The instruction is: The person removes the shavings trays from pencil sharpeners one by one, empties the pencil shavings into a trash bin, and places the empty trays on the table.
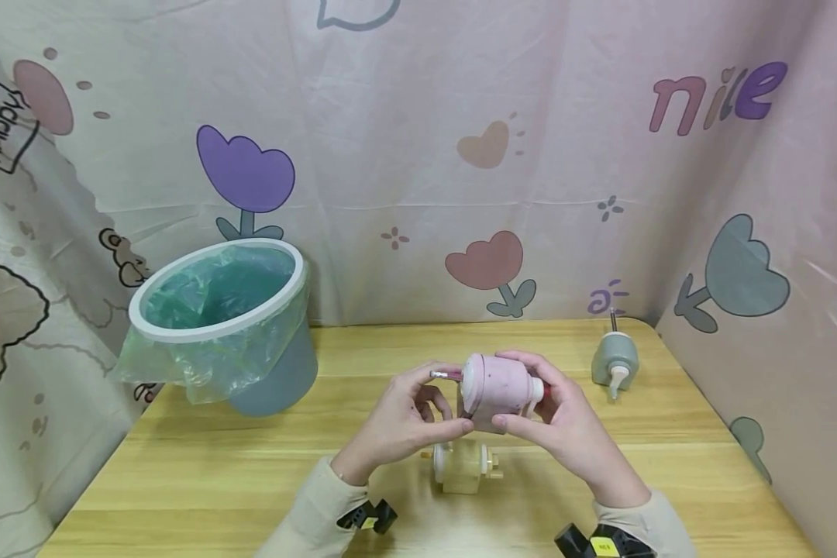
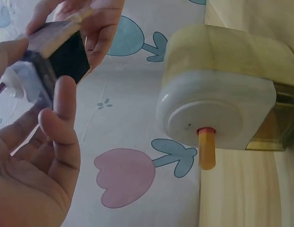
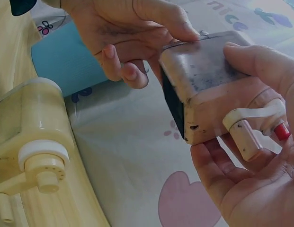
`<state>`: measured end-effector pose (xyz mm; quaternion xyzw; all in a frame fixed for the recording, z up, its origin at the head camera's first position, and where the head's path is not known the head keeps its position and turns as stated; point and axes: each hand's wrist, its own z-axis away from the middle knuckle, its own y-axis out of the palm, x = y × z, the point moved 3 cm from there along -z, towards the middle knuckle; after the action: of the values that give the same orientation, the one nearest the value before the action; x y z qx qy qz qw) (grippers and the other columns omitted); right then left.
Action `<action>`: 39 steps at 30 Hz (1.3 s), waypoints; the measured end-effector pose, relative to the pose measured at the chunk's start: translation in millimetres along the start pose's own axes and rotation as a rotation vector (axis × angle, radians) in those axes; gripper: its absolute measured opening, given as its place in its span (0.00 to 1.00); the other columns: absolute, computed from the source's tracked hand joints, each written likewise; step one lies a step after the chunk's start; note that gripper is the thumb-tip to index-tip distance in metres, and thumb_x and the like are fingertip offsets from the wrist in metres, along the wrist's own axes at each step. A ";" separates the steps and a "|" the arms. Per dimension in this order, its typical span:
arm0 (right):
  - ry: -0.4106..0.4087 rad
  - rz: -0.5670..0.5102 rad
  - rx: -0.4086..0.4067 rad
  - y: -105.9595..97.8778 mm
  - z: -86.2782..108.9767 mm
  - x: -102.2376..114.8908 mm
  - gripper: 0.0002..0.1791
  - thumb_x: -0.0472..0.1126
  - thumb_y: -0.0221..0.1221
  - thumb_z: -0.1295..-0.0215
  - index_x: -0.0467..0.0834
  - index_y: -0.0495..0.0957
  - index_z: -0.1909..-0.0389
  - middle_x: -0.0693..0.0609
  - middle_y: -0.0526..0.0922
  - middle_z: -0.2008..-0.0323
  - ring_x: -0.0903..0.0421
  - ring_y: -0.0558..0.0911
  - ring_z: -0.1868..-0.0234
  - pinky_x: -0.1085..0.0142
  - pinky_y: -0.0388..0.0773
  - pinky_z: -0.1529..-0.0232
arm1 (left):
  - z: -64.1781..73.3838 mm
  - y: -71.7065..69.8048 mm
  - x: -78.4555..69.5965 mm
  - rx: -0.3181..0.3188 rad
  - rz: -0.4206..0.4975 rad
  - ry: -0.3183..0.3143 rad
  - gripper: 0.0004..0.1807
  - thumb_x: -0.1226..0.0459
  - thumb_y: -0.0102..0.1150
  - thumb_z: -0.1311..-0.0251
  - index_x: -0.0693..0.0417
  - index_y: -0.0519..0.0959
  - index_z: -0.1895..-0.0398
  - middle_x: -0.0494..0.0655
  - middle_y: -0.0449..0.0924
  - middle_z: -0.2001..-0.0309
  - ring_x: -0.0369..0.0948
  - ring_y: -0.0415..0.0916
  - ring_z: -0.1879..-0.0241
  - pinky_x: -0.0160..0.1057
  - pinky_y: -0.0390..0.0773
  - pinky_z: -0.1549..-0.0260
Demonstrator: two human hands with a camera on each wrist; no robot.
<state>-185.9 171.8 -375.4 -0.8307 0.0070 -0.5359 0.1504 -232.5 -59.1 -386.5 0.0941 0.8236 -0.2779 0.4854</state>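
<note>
Above the table I hold a pink hand-crank pencil sharpener on its side, its dark base facing the left in the wrist views. A dark red pencil sticks out of its front. My right hand grips the crank end, thumb on the underside edge. In the right wrist view a white crank and a red tip show there. At the front end my left hand holds the body between thumb and fingers, its other fingers loosely curled. Just below stands a yellow pencil sharpener with an orange pencil.
A grey pencil sharpener with a pencil upright in it stands at the back right. To the left is a grey-blue bin lined with a green bag. A printed curtain borders the wooden table.
</note>
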 end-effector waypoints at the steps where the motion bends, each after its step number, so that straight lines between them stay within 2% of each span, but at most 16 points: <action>1: 0.000 0.009 0.003 -0.4 0.0 0.0 0.37 0.30 0.73 0.36 0.45 0.72 0.27 0.51 0.82 0.42 0.56 0.86 0.51 0.65 0.87 0.50 | -0.3 -0.2 -0.3 0.002 -0.003 0.000 0.31 0.64 0.82 0.45 0.47 0.82 0.36 0.50 0.87 0.48 0.31 0.82 0.72 0.32 0.80 0.79; 3: 0.003 0.019 0.011 -1.2 -0.2 -0.1 0.37 0.31 0.74 0.37 0.46 0.73 0.27 0.51 0.83 0.41 0.55 0.86 0.51 0.65 0.87 0.50 | -0.8 -0.8 -0.8 -0.001 -0.016 0.006 0.31 0.64 0.82 0.46 0.49 0.82 0.37 0.49 0.87 0.46 0.31 0.83 0.70 0.31 0.80 0.77; 6: 0.001 0.017 0.022 -1.5 -0.6 -0.3 0.38 0.30 0.74 0.37 0.48 0.73 0.27 0.51 0.83 0.40 0.54 0.87 0.52 0.64 0.87 0.51 | -1.3 -1.8 -1.5 -0.002 -0.022 0.034 0.30 0.65 0.82 0.47 0.51 0.83 0.38 0.49 0.88 0.53 0.31 0.81 0.73 0.30 0.77 0.79; 10: -0.016 0.017 0.041 -1.4 -0.7 -0.3 0.38 0.30 0.74 0.37 0.47 0.73 0.27 0.52 0.83 0.40 0.54 0.87 0.52 0.64 0.87 0.51 | -1.1 -3.5 -0.6 0.003 -0.022 0.056 0.30 0.66 0.82 0.49 0.53 0.84 0.41 0.50 0.86 0.68 0.29 0.75 0.79 0.29 0.73 0.82; 14: -0.020 0.029 0.048 -0.6 -1.0 -0.3 0.38 0.30 0.74 0.37 0.46 0.73 0.27 0.53 0.84 0.40 0.55 0.87 0.51 0.65 0.87 0.51 | -0.4 -4.2 0.8 0.007 -0.022 0.050 0.29 0.66 0.82 0.51 0.53 0.85 0.42 0.53 0.83 0.77 0.29 0.71 0.81 0.29 0.70 0.83; 18: -0.020 0.036 0.038 0.4 -1.1 -0.2 0.38 0.30 0.74 0.37 0.47 0.74 0.27 0.52 0.84 0.41 0.56 0.87 0.52 0.65 0.87 0.51 | -0.6 -3.9 1.0 0.000 -0.017 0.052 0.30 0.67 0.82 0.51 0.52 0.85 0.41 0.55 0.88 0.64 0.29 0.73 0.82 0.30 0.72 0.84; 21: -0.022 0.039 0.040 1.2 -1.5 -0.1 0.37 0.31 0.74 0.37 0.48 0.74 0.28 0.51 0.84 0.41 0.55 0.87 0.52 0.64 0.87 0.51 | -0.5 -5.0 0.4 -0.003 -0.017 0.047 0.31 0.67 0.82 0.52 0.52 0.85 0.40 0.53 0.89 0.54 0.29 0.74 0.82 0.31 0.74 0.84; 23: -0.023 0.041 0.042 1.3 -1.8 -0.2 0.37 0.31 0.74 0.37 0.48 0.74 0.28 0.50 0.84 0.40 0.55 0.87 0.51 0.64 0.87 0.51 | 0.0 -6.5 0.0 -0.002 -0.010 0.033 0.31 0.67 0.82 0.52 0.52 0.85 0.40 0.53 0.90 0.52 0.29 0.73 0.83 0.30 0.74 0.85; 27: -0.019 0.038 0.037 -0.3 -1.6 -0.3 0.38 0.31 0.74 0.38 0.48 0.74 0.28 0.51 0.84 0.40 0.55 0.87 0.51 0.64 0.87 0.51 | 0.2 -9.5 0.1 0.004 -0.001 0.011 0.31 0.67 0.81 0.52 0.52 0.85 0.40 0.54 0.90 0.52 0.30 0.73 0.84 0.30 0.73 0.85; 31: -0.017 0.030 0.032 -1.7 -1.1 0.0 0.38 0.30 0.74 0.38 0.47 0.74 0.28 0.52 0.84 0.40 0.54 0.87 0.51 0.64 0.87 0.51 | -0.1 -9.9 0.5 0.008 -0.006 0.005 0.31 0.66 0.82 0.52 0.51 0.85 0.40 0.51 0.90 0.60 0.30 0.73 0.84 0.30 0.73 0.85; 34: -0.019 0.029 0.033 -1.8 -1.1 -0.4 0.38 0.30 0.74 0.38 0.46 0.74 0.27 0.51 0.84 0.40 0.54 0.87 0.51 0.64 0.87 0.51 | -0.1 -8.9 0.9 0.008 -0.005 0.004 0.31 0.66 0.81 0.51 0.51 0.84 0.40 0.51 0.88 0.70 0.30 0.72 0.84 0.30 0.72 0.85; 37: -0.015 0.030 0.027 -2.3 -0.8 -1.1 0.37 0.30 0.74 0.38 0.47 0.74 0.27 0.51 0.84 0.41 0.54 0.87 0.52 0.64 0.87 0.51 | -0.3 -8.1 0.9 0.008 -0.012 0.004 0.31 0.66 0.81 0.49 0.51 0.84 0.39 0.49 0.87 0.72 0.30 0.72 0.83 0.29 0.72 0.84; 39: -0.009 0.031 0.020 -3.0 -0.9 -1.8 0.37 0.30 0.74 0.38 0.48 0.74 0.28 0.51 0.84 0.41 0.55 0.87 0.52 0.64 0.87 0.51 | -0.4 -7.8 0.9 0.009 -0.021 0.008 0.31 0.65 0.81 0.48 0.50 0.83 0.38 0.48 0.88 0.66 0.30 0.73 0.82 0.29 0.73 0.84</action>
<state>-187.9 174.8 -375.9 -0.8313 0.0141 -0.5300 0.1671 -236.5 -65.4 -384.2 0.0889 0.8252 -0.2863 0.4788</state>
